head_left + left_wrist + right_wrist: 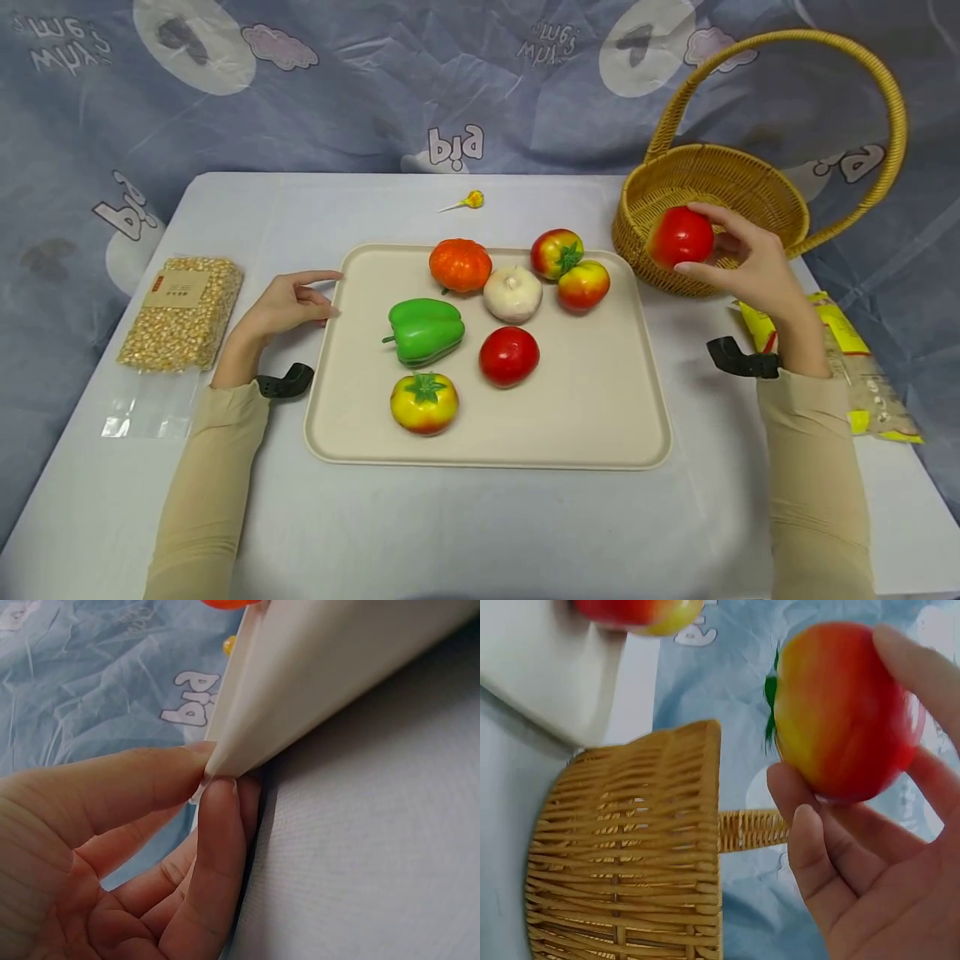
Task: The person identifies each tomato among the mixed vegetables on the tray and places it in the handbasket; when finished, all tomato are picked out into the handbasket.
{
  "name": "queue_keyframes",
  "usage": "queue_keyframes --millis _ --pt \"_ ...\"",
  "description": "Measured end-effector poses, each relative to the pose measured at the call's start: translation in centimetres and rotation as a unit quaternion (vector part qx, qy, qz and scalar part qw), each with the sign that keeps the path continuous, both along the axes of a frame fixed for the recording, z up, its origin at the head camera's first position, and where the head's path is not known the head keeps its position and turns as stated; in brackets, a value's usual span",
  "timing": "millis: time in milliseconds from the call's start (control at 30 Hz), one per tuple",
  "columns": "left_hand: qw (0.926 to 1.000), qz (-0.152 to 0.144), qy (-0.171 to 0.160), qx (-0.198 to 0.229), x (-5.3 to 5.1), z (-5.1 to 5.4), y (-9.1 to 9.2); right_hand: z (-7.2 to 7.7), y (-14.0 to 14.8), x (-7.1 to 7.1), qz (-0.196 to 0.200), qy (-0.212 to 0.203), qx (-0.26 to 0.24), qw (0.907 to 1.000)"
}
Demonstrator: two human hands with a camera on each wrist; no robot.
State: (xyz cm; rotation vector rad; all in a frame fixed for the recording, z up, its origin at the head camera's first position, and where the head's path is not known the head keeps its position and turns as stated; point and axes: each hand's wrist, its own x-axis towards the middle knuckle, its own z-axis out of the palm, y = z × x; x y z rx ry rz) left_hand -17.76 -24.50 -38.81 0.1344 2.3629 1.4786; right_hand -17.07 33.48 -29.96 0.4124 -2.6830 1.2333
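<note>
In the head view the right hand (750, 258) grips a red tomato (681, 237) over the wicker basket (712, 175); the right wrist view shows the tomato (840, 712) between thumb and fingers, its side yellow near a green leaf. The left hand (288, 304) is at the left rim of the beige tray (487, 463), and in the left wrist view its thumb and fingers pinch the tray edge (232, 750). On the tray lie a green pepper (426, 332), an orange pumpkin (460, 266), a white bulb (513, 294) and several red or yellow tomatoes (509, 357).
A bag of corn kernels (176, 312) lies at the left of the table. A yellow lollipop (472, 199) is behind the tray. Yellow-and-clear packaging (862, 367) lies at the right, partly behind the right forearm. The basket's tall handle (892, 108) arches up at the back right.
</note>
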Motion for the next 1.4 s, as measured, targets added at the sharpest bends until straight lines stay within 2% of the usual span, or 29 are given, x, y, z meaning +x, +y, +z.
queue_keyframes --millis 233,400,533,667,800,967,1200,1400 --pt "1.0000 -0.001 -0.005 0.002 0.0 -0.2 0.0 -0.3 1.7 -2.9 -0.061 -0.018 -0.021 0.9978" --pt "1.0000 -0.002 -0.007 0.006 -0.1 -0.3 -0.1 -0.7 2.5 -4.6 -0.106 -0.048 0.025 0.9929" --pt "1.0000 0.001 -0.006 0.007 -0.4 -0.3 -0.1 -1.2 2.9 -5.9 -0.122 -0.056 0.059 0.9892" --pt "0.9999 0.000 -0.009 0.012 -0.5 -0.4 -0.1 -2.0 3.5 -7.0 -0.125 -0.064 0.087 0.9863" --pt "0.9998 -0.003 -0.012 0.015 -0.5 -0.3 -0.1 -2.6 3.8 -7.8 -0.116 -0.090 0.106 0.9835" --pt "0.9998 0.001 -0.013 0.017 -0.2 -0.1 -0.1 -2.9 3.8 -8.8 -0.093 -0.126 0.113 0.9812" --pt "0.9998 0.004 -0.016 0.015 0.1 -0.1 -0.2 -3.5 3.8 -9.7 -0.076 -0.180 0.125 0.9728" --pt "0.9998 0.000 -0.010 0.017 0.0 0.0 0.0 -3.7 3.7 -10.2 -0.072 -0.185 0.146 0.9692"
